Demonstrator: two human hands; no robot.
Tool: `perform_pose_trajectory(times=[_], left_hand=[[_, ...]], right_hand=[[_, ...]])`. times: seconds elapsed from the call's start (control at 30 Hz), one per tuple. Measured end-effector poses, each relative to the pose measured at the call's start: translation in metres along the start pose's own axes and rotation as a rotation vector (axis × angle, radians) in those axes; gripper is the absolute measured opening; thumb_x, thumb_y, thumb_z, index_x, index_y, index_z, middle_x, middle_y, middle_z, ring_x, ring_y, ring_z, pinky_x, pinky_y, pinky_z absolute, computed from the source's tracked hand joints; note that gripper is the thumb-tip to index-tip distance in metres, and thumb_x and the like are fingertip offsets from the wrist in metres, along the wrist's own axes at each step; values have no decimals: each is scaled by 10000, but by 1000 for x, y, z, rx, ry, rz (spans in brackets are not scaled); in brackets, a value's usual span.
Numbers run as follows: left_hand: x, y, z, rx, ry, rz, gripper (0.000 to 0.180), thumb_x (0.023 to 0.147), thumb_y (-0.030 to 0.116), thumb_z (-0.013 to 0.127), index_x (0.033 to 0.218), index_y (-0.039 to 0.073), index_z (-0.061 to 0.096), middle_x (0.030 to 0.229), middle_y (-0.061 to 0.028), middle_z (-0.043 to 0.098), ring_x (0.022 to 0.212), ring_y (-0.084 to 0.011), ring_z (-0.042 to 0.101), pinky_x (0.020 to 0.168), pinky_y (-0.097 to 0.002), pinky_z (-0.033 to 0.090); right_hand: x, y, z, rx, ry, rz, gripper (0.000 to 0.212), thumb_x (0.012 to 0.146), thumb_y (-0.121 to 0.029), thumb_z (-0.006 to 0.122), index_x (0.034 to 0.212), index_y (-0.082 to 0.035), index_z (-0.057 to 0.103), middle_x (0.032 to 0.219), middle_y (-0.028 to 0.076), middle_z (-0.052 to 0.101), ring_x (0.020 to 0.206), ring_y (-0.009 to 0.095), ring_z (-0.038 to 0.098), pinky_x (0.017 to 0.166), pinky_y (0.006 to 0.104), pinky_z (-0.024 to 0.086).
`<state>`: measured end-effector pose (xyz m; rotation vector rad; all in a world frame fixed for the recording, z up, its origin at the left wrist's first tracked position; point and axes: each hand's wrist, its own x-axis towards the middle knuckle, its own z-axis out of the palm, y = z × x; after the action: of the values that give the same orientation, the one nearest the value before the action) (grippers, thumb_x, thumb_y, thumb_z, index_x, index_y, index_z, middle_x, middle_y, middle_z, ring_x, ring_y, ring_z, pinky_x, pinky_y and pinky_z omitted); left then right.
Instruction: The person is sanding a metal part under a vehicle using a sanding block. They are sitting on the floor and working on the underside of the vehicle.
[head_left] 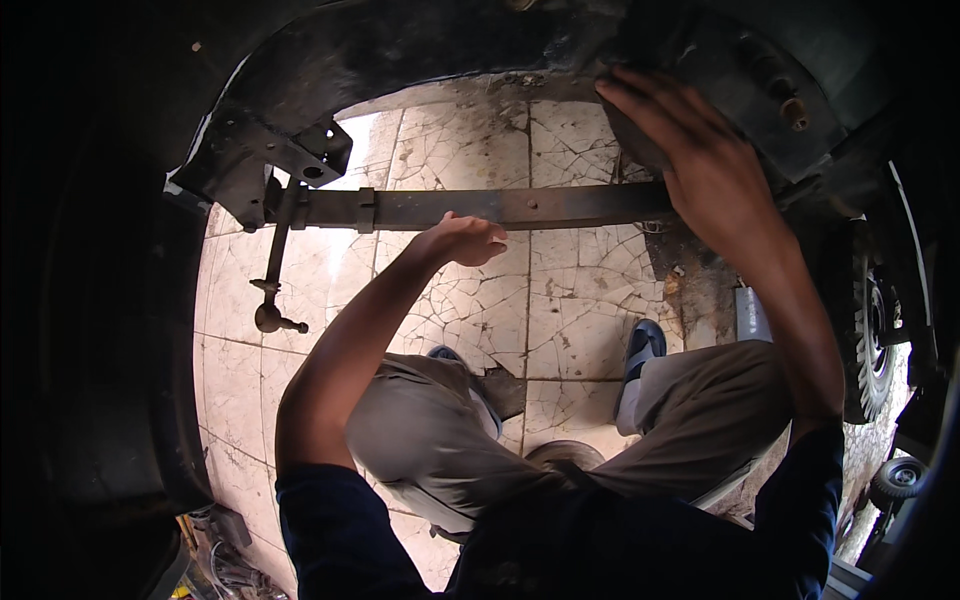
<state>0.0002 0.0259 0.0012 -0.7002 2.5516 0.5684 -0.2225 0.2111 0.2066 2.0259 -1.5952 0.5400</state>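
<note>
My left hand [468,241] is at the lower edge of a flat dark metal bar [580,206] that looks like a leaf spring. Its fingers are curled in, and nothing shows in them; whether it touches the bar I cannot tell. Higher up on the right, my right hand [700,135] reaches up with its fingers stretched out against a dark metal frame [440,55]. Part of its fingertips merge into the shadow. A clip [366,210] wraps the bar on the left. Beside it hangs a metal rod with a ball-joint end [270,316].
Beneath lies a cracked tile floor [440,300]. A bracket with a hole [325,155] juts out at upper left. To the right stand a large treaded wheel [875,335] and a smaller wheel [900,482]. A cluttered pile [215,560] lies at lower left. I sit on a round seat [565,453].
</note>
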Motion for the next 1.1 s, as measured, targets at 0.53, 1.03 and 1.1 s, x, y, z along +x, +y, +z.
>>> perform_pose_trajectory(times=[0.53, 1.03, 1.1], left_hand=[[-5, -2, -3, 102, 8, -11, 404, 1028, 382, 490, 1350, 158, 587, 1286, -60, 653, 1210, -218, 593, 1025, -439, 336], [2, -9, 0, 163, -2, -5, 407, 1015, 393, 494, 1349, 178, 582, 1231, -31, 692, 1175, -213, 618, 1024, -439, 356], [-1, -10, 1, 158, 17, -1, 407, 1013, 397, 498, 1344, 179, 586, 1231, -30, 693, 1172, -209, 620, 1024, -433, 354]], right_hand=[[2, -6, -5, 36, -68, 19, 728, 738, 134, 530, 1395, -179, 541, 1396, 45, 570, 1273, 268, 553, 1005, 397, 521], [4, -2, 1, 13, -40, -32, 642, 777, 94, 545, 1379, -127, 552, 1393, 75, 580, 1266, 261, 570, 968, 368, 554], [5, -6, -2, 2, -47, -27, 639, 778, 95, 542, 1378, -124, 553, 1393, 75, 579, 1267, 262, 569, 964, 370, 557]])
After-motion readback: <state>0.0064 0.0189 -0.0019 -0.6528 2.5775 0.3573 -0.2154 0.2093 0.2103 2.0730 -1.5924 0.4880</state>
